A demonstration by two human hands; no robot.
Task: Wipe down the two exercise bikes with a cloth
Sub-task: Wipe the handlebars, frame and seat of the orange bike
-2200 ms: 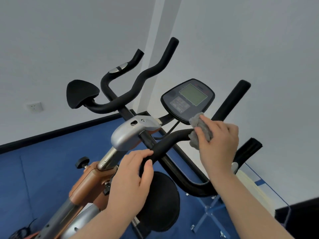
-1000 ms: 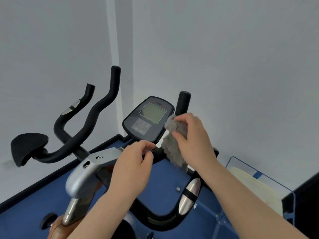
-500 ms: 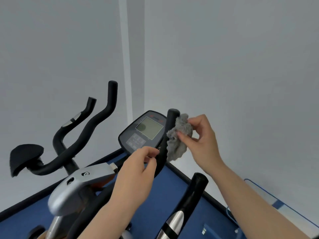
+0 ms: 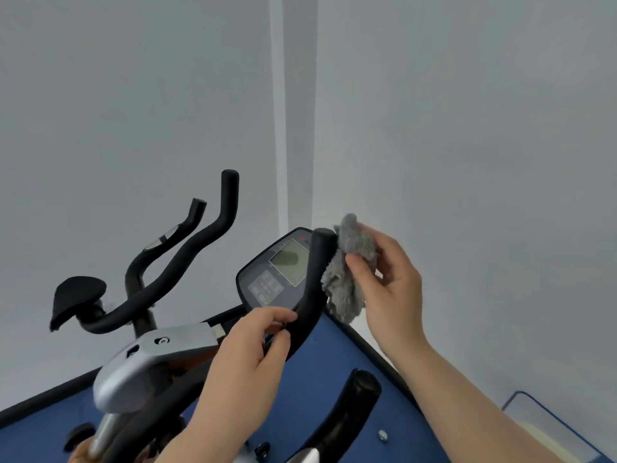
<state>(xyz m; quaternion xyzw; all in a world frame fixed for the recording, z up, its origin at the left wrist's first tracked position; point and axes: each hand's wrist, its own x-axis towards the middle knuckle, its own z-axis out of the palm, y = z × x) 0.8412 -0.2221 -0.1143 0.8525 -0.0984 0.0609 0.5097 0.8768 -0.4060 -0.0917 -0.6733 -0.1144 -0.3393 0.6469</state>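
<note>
An exercise bike fills the lower half of the view, with black handlebars (image 4: 187, 262), a silver stem cover (image 4: 150, 359) and a dark console (image 4: 277, 267) with a grey screen. My right hand (image 4: 390, 282) pinches a fluffy grey cloth (image 4: 347, 279) against the right side of an upright black handlebar grip (image 4: 315, 279), near its top end. My left hand (image 4: 253, 359) grips the same bar lower down, thumb and fingers wrapped around it. A second black grip (image 4: 354, 402) rises at the bottom right.
White walls meet in a corner (image 4: 293, 128) just behind the console. A black elbow pad (image 4: 76, 299) sits at the left end of the handlebars. Blue floor (image 4: 334, 355) with a black skirting lies below. A clear blue-edged container (image 4: 547, 426) stands at the bottom right.
The view has tilted upward. My right hand has carried the cloth up from the bar's bend beside the console to the upright grip's top. My left hand stays on the bar.
</note>
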